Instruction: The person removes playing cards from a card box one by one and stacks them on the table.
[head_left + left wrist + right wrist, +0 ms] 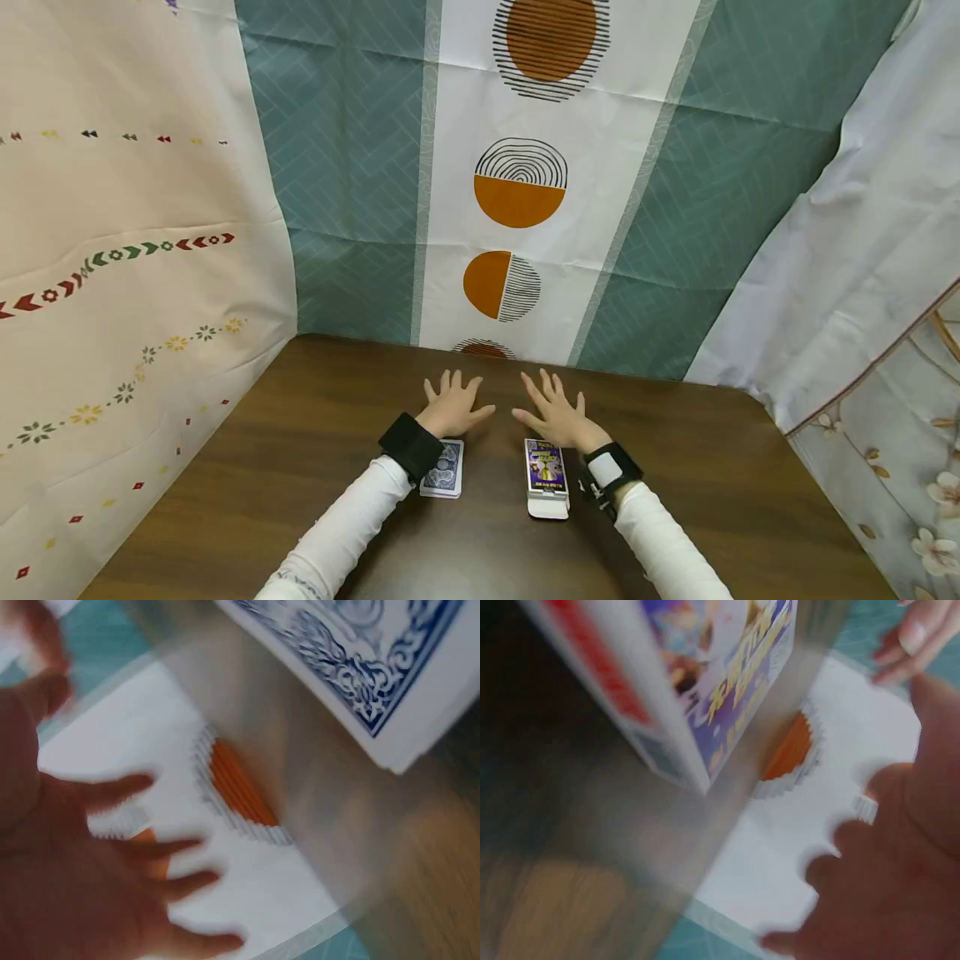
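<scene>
Both hands hover over the back half of the table with fingers spread, holding nothing. My left hand [452,408] is just beyond a stack of playing cards [446,471], whose blue-and-white patterned back faces up; the wristband overlaps its left side. In the left wrist view the stack's corner [367,697] shows large at upper right. My right hand [558,417] is beside and beyond a purple card box [546,467] with yellow lettering. The box's white end flap [548,508] stands open toward me. In the right wrist view the box [727,667] shows its printed face and a red-and-white side.
The brown wooden table [300,467] runs back to a hanging curtain [360,167] with green panels and orange circles. A cream patterned cloth [135,292] hangs at left, white cloth [840,250] at right. Both wrists wear black bands.
</scene>
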`<state>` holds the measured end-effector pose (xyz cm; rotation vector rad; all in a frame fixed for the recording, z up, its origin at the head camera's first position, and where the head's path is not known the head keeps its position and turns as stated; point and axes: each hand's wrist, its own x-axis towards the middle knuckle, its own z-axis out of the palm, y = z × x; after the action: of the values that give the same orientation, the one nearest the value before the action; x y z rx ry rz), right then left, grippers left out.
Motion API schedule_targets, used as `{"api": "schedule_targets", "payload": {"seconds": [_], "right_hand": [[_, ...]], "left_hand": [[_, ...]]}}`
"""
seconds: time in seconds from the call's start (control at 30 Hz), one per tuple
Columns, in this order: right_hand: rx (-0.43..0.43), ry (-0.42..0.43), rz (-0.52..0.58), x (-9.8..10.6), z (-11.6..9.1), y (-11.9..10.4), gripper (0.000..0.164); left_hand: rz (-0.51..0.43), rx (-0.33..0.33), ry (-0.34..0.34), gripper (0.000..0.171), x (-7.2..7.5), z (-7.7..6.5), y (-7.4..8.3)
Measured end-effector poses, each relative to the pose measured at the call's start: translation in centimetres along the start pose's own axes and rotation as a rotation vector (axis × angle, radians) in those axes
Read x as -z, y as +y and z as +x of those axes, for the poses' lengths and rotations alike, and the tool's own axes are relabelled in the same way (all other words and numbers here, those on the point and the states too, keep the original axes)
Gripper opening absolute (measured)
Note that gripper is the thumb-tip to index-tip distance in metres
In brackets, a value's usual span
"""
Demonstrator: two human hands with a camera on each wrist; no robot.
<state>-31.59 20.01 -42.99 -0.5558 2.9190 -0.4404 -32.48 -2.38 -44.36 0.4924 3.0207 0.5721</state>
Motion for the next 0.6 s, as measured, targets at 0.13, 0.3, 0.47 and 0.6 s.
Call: {"api": "schedule_targets", "payload": {"seconds": [0.13,0.3,0.47,0.6], "right_hand": [[0.121,-0.137,0.068,0.3,-2.6,0.5,0.061],[0.364,-0.112,0.029,-0.5,-4.8,1.6,0.045],[0.507,-0.111,-0.118,-1.0,-6.0,1.6,0.077],[0.515,-0.136,-0.265,-1.2,-6.2,1.2,0.083]], "left_hand": [[-0.033,-0.121,-0.111,0.053,0.8,-2.4,0.3],[-0.021,-0.331,-0.135,0.047,0.0,-5.2,1.2],[0.037,-0.509,-0.122,0.039,-1.3,-7.3,2.0],[0.109,-0.587,-0.102,0.035,-2.0,-8.3,2.3]]}}
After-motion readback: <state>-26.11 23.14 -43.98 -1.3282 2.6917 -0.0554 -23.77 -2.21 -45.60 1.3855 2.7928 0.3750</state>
